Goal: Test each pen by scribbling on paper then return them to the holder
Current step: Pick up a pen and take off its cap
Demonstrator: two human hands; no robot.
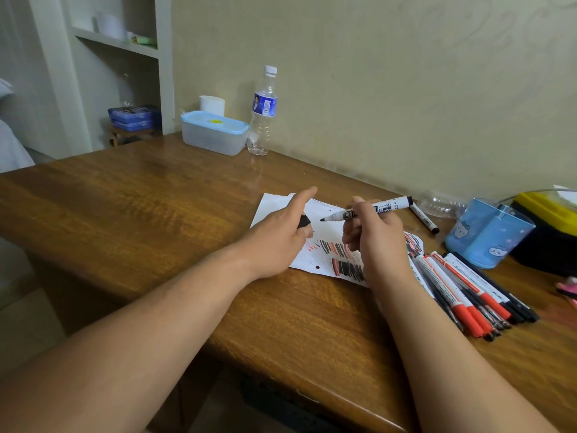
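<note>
A white paper covered with black and red scribbles lies on the wooden table. My right hand grips an uncapped black marker above the paper, tip pointing left. My left hand rests on the paper's left part, holding the black cap in curled fingers with the index finger stretched out. Several red and black markers lie in a pile to the right. One more black marker lies apart behind them. The blue pen holder stands at the right.
A clear plastic bottle and a lidded plastic box stand at the back by the wall. A yellow and black box sits behind the holder. A crushed bottle lies by the wall. The table's front edge is near.
</note>
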